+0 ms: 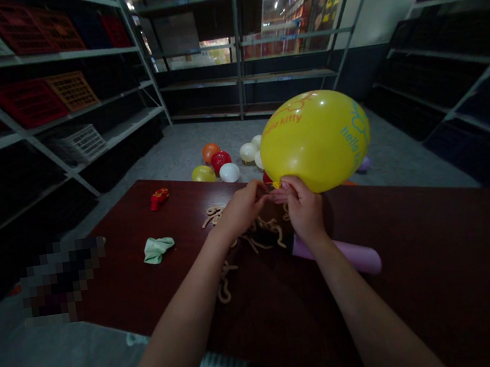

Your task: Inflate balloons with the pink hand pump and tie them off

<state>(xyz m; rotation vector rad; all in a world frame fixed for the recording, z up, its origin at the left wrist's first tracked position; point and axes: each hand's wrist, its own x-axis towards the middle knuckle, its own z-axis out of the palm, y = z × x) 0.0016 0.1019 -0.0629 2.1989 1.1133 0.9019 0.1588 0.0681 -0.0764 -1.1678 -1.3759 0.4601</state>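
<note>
A large inflated yellow balloon (311, 138) with printed lettering is held above the table, its neck pointing left. My right hand (304, 206) is closed, thumb and fingers pinching the balloon by its neck. Just left of the neck is my left hand (245, 204), its fingers bent together; a thin strand runs between them and the neck, and I cannot make out what it is. Under my hands lie several curly tan strands (271, 228). A purple tube with a rounded end (360, 257) lies beneath my right wrist, partly hidden by it.
On the dark red table (414, 233) are a limp pale green balloon (158, 249) and a small red item (159, 198). Beyond it, several inflated balloons (230, 172) rest on the floor. Metal shelving (238, 81) stands behind, with plastic crates (72, 90) at left.
</note>
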